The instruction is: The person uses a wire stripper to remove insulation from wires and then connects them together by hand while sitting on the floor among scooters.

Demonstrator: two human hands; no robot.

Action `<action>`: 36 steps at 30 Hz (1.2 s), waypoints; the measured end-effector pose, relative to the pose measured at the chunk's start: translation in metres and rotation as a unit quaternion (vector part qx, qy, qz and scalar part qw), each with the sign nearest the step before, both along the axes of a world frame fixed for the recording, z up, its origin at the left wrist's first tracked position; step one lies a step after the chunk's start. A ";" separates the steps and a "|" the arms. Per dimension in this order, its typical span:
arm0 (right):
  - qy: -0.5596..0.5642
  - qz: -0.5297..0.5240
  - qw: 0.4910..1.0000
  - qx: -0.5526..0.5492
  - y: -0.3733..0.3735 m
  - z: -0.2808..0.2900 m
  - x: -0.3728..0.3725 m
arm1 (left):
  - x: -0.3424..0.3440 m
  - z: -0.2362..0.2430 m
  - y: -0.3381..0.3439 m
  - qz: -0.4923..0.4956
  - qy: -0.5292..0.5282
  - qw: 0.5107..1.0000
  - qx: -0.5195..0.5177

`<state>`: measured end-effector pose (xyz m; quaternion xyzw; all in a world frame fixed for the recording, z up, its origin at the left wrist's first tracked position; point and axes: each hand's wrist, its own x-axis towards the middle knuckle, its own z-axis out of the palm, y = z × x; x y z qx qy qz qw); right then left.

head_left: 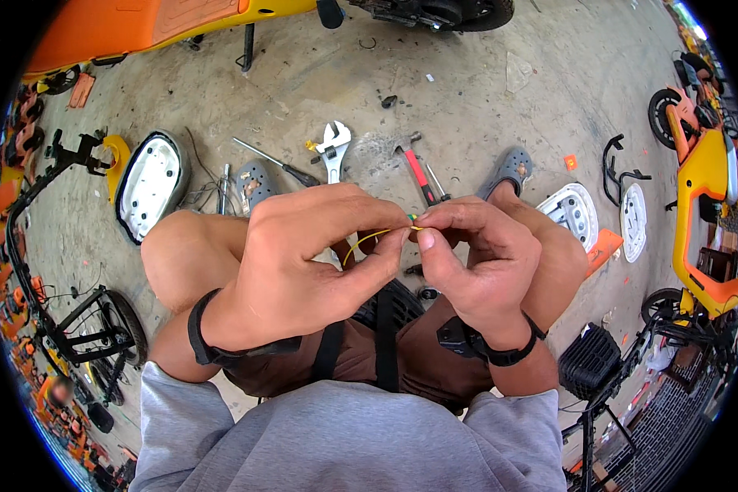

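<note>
With the adjustable wrench [334, 156] on the floor as our marker, we have both hands raised in the space on our side of it, working at a thin yellow wire [368, 237]. Our left hand [316, 254], just to our side of the wrench and hiding the end of its handle, is nearly closed, thumb and forefinger pinched on the wire, which curves back under the palm. Our right hand [484, 258], farther to the right of the wrench, has its fingers curled and its thumb and forefinger pressed together on the wire's short end, so the two pinches all but touch. A speck of green [412, 217] shows between the fingertips; it is too small for us to tell whether it is a second wire or only a stripe. To handle this well, we would judge it best to steady the wire with the left pinch, let only the right fingertips work, and press lightly, since so thin a wire probably kinks easily. Elbows close to the body should help too (small work shows every wobble). The screwdriver [279, 160] to the left of the wrench and the hammer [416, 168] to its right lie untouched.
</note>
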<state>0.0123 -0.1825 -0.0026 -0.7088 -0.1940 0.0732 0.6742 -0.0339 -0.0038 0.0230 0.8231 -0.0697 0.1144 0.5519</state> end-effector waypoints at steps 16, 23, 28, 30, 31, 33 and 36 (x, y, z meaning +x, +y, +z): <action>-0.184 -0.020 0.982 -0.025 -0.004 -0.001 0.004 | -0.003 0.005 -0.001 -0.011 0.217 0.946 -0.240; -0.278 -0.046 0.954 -0.100 -0.001 0.006 0.002 | -0.002 0.010 0.000 0.002 0.261 0.942 -0.210; -0.338 -0.037 0.928 -0.151 -0.006 0.012 0.006 | -0.002 0.011 -0.001 -0.002 0.251 0.950 -0.184; -0.299 -0.018 0.944 -0.142 -0.005 0.013 0.007 | 0.001 0.014 0.002 -0.016 0.301 0.924 -0.234; -0.280 -0.009 0.950 -0.137 -0.005 0.013 0.007 | 0.002 0.015 0.004 -0.023 0.325 0.910 -0.258; -0.269 -0.004 0.956 -0.121 -0.006 0.011 0.008 | 0.005 0.016 0.006 -0.045 0.342 0.896 -0.279; -0.153 0.002 0.986 -0.059 -0.008 0.005 0.007 | 0.004 0.011 0.008 -0.065 0.319 0.896 -0.302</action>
